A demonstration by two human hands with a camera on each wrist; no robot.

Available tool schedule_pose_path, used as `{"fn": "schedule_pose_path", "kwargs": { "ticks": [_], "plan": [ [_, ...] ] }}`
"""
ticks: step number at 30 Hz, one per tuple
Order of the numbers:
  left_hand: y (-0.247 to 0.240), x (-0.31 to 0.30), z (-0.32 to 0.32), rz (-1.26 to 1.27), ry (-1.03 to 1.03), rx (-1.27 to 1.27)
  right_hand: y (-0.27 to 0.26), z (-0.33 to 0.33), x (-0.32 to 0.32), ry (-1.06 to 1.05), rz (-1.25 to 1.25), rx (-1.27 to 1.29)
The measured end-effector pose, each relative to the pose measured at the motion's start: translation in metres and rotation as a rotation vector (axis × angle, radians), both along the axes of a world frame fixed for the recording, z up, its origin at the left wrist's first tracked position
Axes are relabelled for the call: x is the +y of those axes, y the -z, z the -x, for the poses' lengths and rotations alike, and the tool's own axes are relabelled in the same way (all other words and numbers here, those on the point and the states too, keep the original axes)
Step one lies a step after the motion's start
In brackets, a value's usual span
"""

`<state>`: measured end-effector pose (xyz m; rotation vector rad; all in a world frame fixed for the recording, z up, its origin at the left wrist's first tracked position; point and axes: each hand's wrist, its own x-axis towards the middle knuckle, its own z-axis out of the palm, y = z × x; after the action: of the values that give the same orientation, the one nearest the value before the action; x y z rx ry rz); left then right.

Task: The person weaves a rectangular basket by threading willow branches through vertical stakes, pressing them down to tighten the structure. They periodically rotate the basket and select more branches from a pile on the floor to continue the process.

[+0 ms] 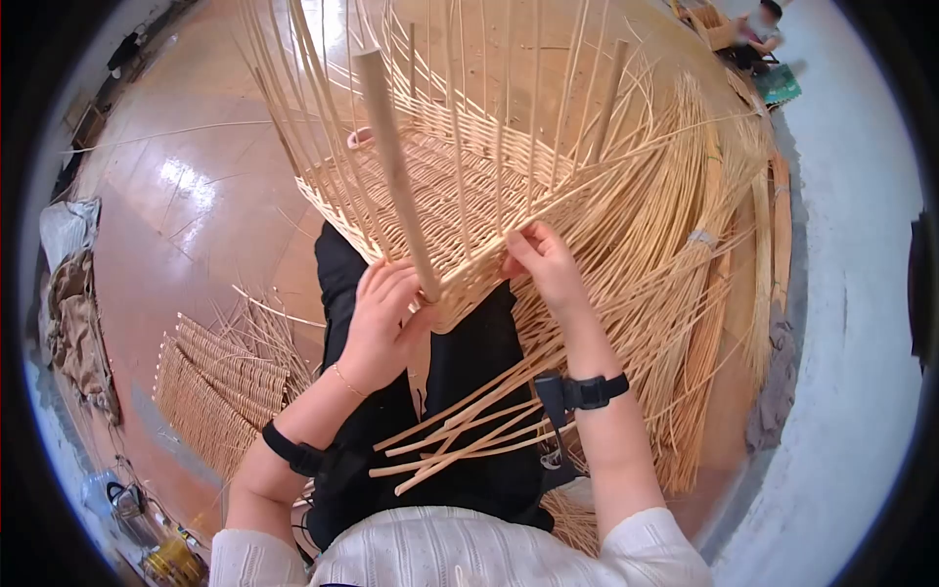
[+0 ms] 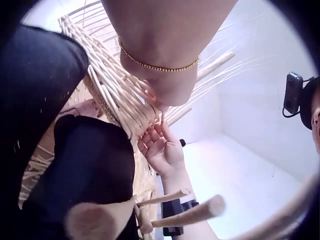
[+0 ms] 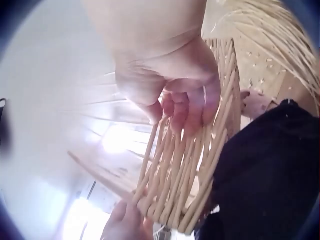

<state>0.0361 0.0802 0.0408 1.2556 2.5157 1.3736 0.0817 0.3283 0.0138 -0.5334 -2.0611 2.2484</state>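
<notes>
as hands [image 1: 386, 318] [image 1: 548, 269] grip basket [image 1: 474, 284], stakes [image 1: 399, 176] projecting

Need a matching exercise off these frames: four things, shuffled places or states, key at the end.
1. Pale woven wicker basket
2. Thin gold bead bracelet
3. Long loose straw-coloured rods
4. Flat brown ribbed woven panel

A. Spread over the floor on the person's right
B. Worn at the wrist of the left hand
C. On the floor on the person's left
D. Gripped at its near edge

Pairs: 1-D, 2-B, 3-A, 4-C
</notes>
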Motion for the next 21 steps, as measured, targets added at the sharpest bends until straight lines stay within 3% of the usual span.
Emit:
{"fn": "schedule_pose_path", "kwargs": {
  "ticks": [4, 7, 9, 12, 13, 15, 17, 19, 21],
  "plan": [
    [-0.014, -0.048, 0.017, 0.161, -0.12, 0.105, -0.001, 0.02, -0.05, -0.014, 0.051, 0.012],
    [0.011, -0.095, 0.026, 0.248, -0.168, 0.051, -0.023, 0.024, -0.075, -0.01, 0.19, -0.049],
    [0.031, -0.115, 0.023, 0.237, -0.147, -0.002, -0.03, 0.013, -0.066, 0.367, 0.523, 0.168],
    [0.044, -0.118, 0.011, 0.204, -0.19, -0.045, -0.082, -0.019, -0.099, 0.106, 0.043, 0.529],
    [0.051, -0.119, 0.009, 0.148, -0.193, -0.086, -0.078, -0.013, -0.096, 0.088, 0.047, 0.521],
    [0.053, -0.124, 0.002, 0.152, -0.215, -0.095, -0.058, 0.012, -0.07, 0.039, -0.007, 0.273],
    [0.049, -0.123, -0.011, 0.025, -0.303, -0.328, -0.023, 0.031, -0.049, 0.016, 0.016, 0.133],
    [0.042, -0.128, -0.024, 0.134, -0.449, -0.19, -0.019, 0.039, -0.051, -0.016, 0.019, -0.005],
    [0.035, -0.126, -0.035, -0.013, -0.589, -0.204, -0.009, 0.038, -0.056, -0.071, 0.022, -0.006]
  ]
}}
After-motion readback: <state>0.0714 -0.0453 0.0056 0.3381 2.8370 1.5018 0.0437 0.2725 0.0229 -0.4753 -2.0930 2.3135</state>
